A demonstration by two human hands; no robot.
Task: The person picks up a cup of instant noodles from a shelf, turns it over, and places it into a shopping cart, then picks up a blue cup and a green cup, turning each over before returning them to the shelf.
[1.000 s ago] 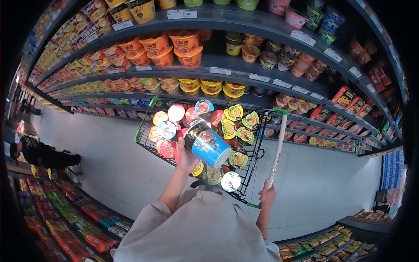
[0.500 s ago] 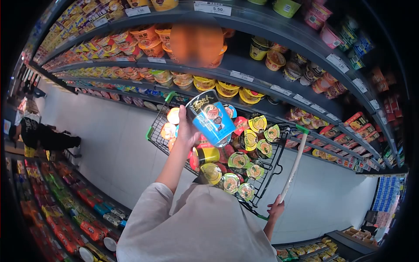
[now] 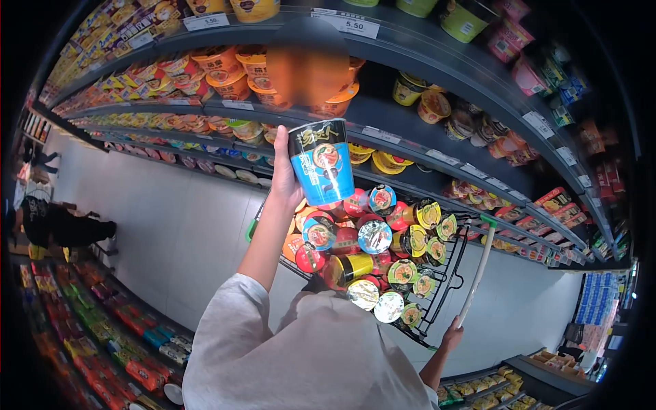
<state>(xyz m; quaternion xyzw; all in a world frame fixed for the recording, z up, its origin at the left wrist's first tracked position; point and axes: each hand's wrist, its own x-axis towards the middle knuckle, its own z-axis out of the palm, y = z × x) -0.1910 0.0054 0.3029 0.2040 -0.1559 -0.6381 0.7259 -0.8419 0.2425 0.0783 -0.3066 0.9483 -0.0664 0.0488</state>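
Note:
A blue and black instant noodle cup (image 3: 324,164) is held by my left hand (image 3: 285,171), which wraps its left side with the thumb along the edge. The cup stands nearly upright above the shopping cart, its printed side facing me. Below it, the cart (image 3: 444,287) is heaped with noodle cups: red ones, a yellow one lying on its side (image 3: 352,268), green-lidded ones and a blue-lidded cup (image 3: 319,232). On the right, my right hand (image 3: 452,335) is closed around the lower end of the cart's pale handle bar (image 3: 478,273).
Shelves of noodle bowls and cups, including orange bowls (image 3: 223,68), curve along the far side, close behind the cart. Bagged goods (image 3: 116,328) fill a shelf at lower left. A person in dark clothes (image 3: 65,225) bends over in the aisle (image 3: 164,205) at left.
My left hand has raised the blue noodle cup towards the shelf and turned it more upright. More cups in the cart now show beneath it. My right hand stays on the handle bar.

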